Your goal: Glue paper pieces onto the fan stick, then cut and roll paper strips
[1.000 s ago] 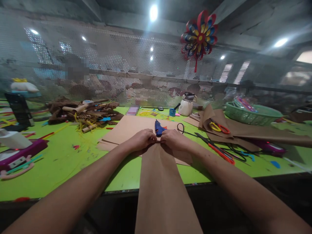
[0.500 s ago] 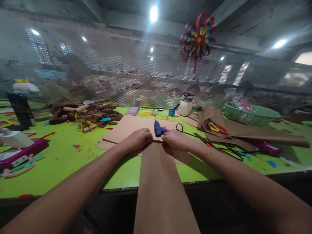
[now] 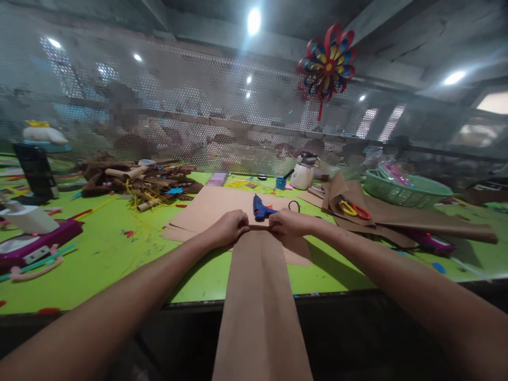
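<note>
A long strip of brown kraft paper [image 3: 260, 296] runs from the table over its front edge toward me. Its far end is folded over into a narrow band. My left hand [image 3: 229, 226] pinches the left end of that fold, and my right hand [image 3: 291, 222] grips the right end. Fingertips of both hands curl round the band, partly hidden. Just beyond the fold, a blue glue gun [image 3: 262, 208] lies on stacked flat brown paper sheets [image 3: 206, 206], its grip partly behind my right hand.
Scissors [image 3: 355, 209] rest on crumpled brown paper [image 3: 416, 214] to the right, near a green basket [image 3: 408, 190]. Rolled paper scraps [image 3: 154, 182] pile up at left. A purple power strip [image 3: 43, 246] and phone [image 3: 35, 172] stand far left. A kettle-like jug [image 3: 302, 173] is at the back.
Both hands keep hold of the folded end. My right hand has shifted slightly to the right along the fold. The view has moved a little, and the hanging strip has swung slightly left.
</note>
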`<act>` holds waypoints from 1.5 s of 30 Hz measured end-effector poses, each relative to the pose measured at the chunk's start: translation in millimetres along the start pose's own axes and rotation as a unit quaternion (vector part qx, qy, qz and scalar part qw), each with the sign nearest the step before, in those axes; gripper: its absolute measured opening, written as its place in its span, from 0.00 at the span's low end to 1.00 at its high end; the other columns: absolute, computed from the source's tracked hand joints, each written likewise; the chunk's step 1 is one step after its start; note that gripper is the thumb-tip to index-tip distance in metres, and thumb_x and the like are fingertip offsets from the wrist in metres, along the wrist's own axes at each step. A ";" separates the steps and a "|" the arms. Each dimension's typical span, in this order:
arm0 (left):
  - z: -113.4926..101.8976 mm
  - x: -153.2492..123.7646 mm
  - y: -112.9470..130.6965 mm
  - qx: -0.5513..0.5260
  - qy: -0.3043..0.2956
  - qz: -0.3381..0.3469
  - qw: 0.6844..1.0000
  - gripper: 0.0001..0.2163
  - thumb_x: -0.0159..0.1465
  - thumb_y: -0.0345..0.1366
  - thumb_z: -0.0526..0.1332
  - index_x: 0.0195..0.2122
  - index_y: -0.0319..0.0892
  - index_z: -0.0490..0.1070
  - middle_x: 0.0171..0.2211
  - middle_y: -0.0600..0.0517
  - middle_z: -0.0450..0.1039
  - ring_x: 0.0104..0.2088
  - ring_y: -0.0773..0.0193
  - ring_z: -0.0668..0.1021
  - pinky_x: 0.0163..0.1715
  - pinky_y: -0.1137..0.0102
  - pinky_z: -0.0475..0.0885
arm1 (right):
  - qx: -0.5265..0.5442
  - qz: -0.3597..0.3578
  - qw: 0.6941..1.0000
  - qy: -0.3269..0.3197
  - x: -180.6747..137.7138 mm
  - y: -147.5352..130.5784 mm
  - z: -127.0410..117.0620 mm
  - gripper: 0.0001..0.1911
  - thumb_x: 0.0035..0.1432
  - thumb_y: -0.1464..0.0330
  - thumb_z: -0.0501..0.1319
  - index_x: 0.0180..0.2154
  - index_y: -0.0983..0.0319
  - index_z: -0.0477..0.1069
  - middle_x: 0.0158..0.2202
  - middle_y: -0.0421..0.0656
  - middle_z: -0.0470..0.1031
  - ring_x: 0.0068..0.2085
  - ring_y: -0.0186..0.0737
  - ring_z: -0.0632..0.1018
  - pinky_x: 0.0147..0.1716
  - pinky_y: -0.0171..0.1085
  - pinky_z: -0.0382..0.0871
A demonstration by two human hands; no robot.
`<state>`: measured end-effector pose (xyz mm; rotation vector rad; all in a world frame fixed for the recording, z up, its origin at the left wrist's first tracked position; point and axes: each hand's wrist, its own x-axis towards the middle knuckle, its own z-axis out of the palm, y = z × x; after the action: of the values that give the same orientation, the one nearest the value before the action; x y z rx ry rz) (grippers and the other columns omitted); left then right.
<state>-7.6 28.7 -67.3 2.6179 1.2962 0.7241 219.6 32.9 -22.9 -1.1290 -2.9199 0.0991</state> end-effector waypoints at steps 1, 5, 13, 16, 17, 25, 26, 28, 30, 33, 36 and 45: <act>0.2 0.1 -0.7 0.003 0.004 0.013 1.000 0.05 0.59 0.34 0.57 0.29 0.39 0.70 0.29 0.52 0.69 0.30 0.65 0.71 0.29 0.73 0.63 | 0.005 -0.004 1.000 -0.009 -0.2 2.0 -1.5 0.07 0.54 0.73 0.57 0.33 0.64 0.74 0.28 0.43 0.74 0.27 0.33 0.70 0.25 0.29 0.55; -1.1 1.1 -1.9 0.023 0.011 0.062 0.998 0.06 0.59 0.31 0.57 0.25 0.39 0.69 0.27 0.52 0.67 0.30 0.66 0.70 0.29 0.73 0.62 | -0.051 -0.018 0.998 -0.015 0.2 5.5 -5.7 0.08 0.56 0.69 0.58 0.30 0.65 0.74 0.28 0.44 0.74 0.29 0.35 0.70 0.26 0.30 0.55; -2.7 -0.2 0.1 0.090 0.032 0.127 0.987 0.11 0.61 0.30 0.54 0.22 0.39 0.68 0.27 0.51 0.64 0.31 0.65 0.68 0.30 0.72 0.61 | -0.131 -0.081 0.987 0.041 9.3 -3.4 8.8 0.11 0.58 0.72 0.54 0.31 0.65 0.75 0.33 0.48 0.75 0.33 0.38 0.73 0.31 0.33 0.58; -3.2 -1.5 3.0 0.121 0.032 0.159 0.979 0.10 0.60 0.29 0.54 0.22 0.39 0.66 0.27 0.50 0.64 0.31 0.64 0.67 0.31 0.70 0.61 | -0.155 -0.082 0.984 0.028 7.9 -0.7 10.6 0.09 0.56 0.74 0.55 0.30 0.66 0.74 0.32 0.49 0.75 0.31 0.38 0.72 0.28 0.33 0.57; -3.7 -1.9 4.1 0.129 0.030 0.171 0.976 0.09 0.59 0.30 0.55 0.22 0.39 0.66 0.28 0.50 0.64 0.31 0.63 0.66 0.31 0.70 0.61 | -0.159 -0.084 0.983 0.025 6.6 0.1 10.1 0.09 0.56 0.74 0.55 0.30 0.67 0.73 0.32 0.49 0.75 0.31 0.38 0.72 0.28 0.33 0.57; -4.9 -2.0 6.4 0.126 0.029 0.148 0.981 0.09 0.62 0.32 0.53 0.25 0.39 0.67 0.29 0.49 0.64 0.32 0.63 0.67 0.31 0.71 0.62 | -0.168 -0.067 0.983 0.013 0.1 -4.9 7.1 0.08 0.55 0.73 0.54 0.33 0.67 0.72 0.33 0.49 0.74 0.31 0.38 0.72 0.26 0.33 0.56; -5.3 -1.1 4.8 0.119 0.029 0.136 0.983 0.09 0.62 0.32 0.53 0.26 0.39 0.68 0.29 0.50 0.64 0.32 0.63 0.67 0.31 0.71 0.62 | -0.169 -0.058 0.984 0.008 0.0 -6.8 6.6 0.08 0.55 0.73 0.54 0.33 0.67 0.72 0.33 0.49 0.74 0.31 0.38 0.72 0.26 0.33 0.55; -7.6 0.8 0.6 0.101 0.015 0.114 0.988 0.09 0.62 0.32 0.54 0.28 0.40 0.71 0.29 0.50 0.66 0.33 0.63 0.69 0.31 0.71 0.63 | -0.164 -0.042 0.986 -0.004 -0.7 -12.2 4.2 0.09 0.56 0.71 0.54 0.31 0.67 0.72 0.32 0.49 0.74 0.30 0.38 0.72 0.25 0.33 0.54; -11.6 1.9 -3.9 0.080 0.000 0.089 0.993 0.09 0.62 0.31 0.54 0.31 0.41 0.74 0.30 0.50 0.68 0.33 0.63 0.70 0.32 0.71 0.63 | -0.134 -0.032 0.990 -0.019 -1.6 -19.0 0.2 0.09 0.56 0.71 0.54 0.32 0.65 0.73 0.32 0.47 0.75 0.29 0.37 0.72 0.24 0.32 0.54; -17.3 0.0 -6.7 0.062 -0.021 0.073 0.995 0.09 0.61 0.33 0.55 0.36 0.43 0.75 0.31 0.50 0.70 0.32 0.63 0.71 0.31 0.71 0.63 | -0.085 -0.018 0.996 -0.025 -2.3 -28.3 -5.0 0.11 0.57 0.72 0.54 0.37 0.62 0.73 0.33 0.45 0.75 0.30 0.35 0.73 0.24 0.31 0.54; -16.9 -4.0 -1.1 0.082 -0.017 0.098 0.992 0.09 0.62 0.35 0.55 0.34 0.43 0.76 0.30 0.49 0.69 0.33 0.63 0.71 0.32 0.71 0.64 | -0.120 -0.001 0.993 -0.022 -1.8 -33.9 -5.0 0.10 0.57 0.70 0.54 0.36 0.64 0.74 0.33 0.47 0.76 0.31 0.37 0.73 0.25 0.31 0.56; -2.8 -2.6 20.3 0.180 0.013 0.159 0.971 0.09 0.63 0.33 0.54 0.29 0.38 0.72 0.31 0.47 0.69 0.34 0.60 0.69 0.34 0.67 0.63 | -0.234 -0.065 0.969 -0.053 -0.1 -48.6 -9.1 0.10 0.56 0.75 0.54 0.32 0.68 0.75 0.28 0.51 0.76 0.30 0.41 0.76 0.27 0.33 0.60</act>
<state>4.2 13.7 -59.2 3.1689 1.1138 0.6110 187.4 -2.5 -10.8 -0.9865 -3.1990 -0.5758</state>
